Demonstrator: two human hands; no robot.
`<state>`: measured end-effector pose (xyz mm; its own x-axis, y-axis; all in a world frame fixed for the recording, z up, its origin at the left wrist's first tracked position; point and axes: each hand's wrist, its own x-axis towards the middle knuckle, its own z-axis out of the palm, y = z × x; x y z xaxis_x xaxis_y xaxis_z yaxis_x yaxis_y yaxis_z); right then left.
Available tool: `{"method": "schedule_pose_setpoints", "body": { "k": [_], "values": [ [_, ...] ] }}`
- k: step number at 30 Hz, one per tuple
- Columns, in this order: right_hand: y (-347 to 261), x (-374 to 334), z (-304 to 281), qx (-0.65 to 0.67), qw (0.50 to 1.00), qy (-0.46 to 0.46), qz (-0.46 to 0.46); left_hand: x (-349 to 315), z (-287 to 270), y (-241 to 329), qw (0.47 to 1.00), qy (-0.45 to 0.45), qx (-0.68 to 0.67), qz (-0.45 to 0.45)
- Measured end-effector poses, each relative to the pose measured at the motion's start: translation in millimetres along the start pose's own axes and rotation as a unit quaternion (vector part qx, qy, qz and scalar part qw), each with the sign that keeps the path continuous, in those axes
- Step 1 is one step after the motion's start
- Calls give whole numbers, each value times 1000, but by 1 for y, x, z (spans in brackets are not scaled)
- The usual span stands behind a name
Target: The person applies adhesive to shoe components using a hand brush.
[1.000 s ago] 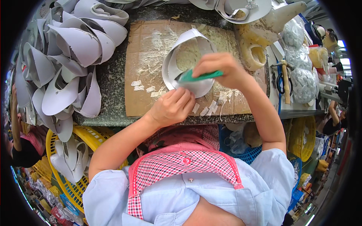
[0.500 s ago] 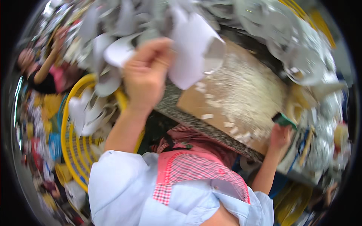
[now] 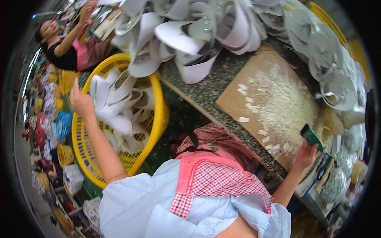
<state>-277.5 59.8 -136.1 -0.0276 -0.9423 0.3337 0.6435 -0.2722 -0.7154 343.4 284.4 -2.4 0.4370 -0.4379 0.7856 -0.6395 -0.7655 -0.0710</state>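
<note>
Standing by a yellow basket [image 3: 162, 113], likely placed close to keep white curved pieces [image 3: 102, 97] together inside; holding the left hand [image 3: 82, 104] spread near its rim — seemingly empty — and gripping a green tool [image 3: 313, 139] in the right hand [image 3: 305, 156], perhaps leaving its dark edge free.

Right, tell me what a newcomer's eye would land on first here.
Probably the big yellow basket at left, heaped with curved white pieces, the left hand near its rim. Next, perhaps, the cardboard at right, dusted with pale powder. Then the green tool in the right hand at far right.
</note>
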Motion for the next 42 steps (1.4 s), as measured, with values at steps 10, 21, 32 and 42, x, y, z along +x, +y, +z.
{"method": "schedule_pose_setpoints", "body": {
  "k": [10, 21, 32, 42],
  "values": [
    [-21, -9, 40, -89, 993, 65, -36, 77, -34, 330, 807, 4, -450, 382],
    [-23, -3, 36, -110, 988, 106, -27, 111, -24, 364, 706, -186, -302, 613],
    [-23, -5, 20, -104, 987, 119, -35, 193, -64, 354, 742, -53, -601, 291],
    [-62, -18, 0, -254, 926, 243, -140, -12, -3, 421, 419, -256, -596, 635]
  ]
}}
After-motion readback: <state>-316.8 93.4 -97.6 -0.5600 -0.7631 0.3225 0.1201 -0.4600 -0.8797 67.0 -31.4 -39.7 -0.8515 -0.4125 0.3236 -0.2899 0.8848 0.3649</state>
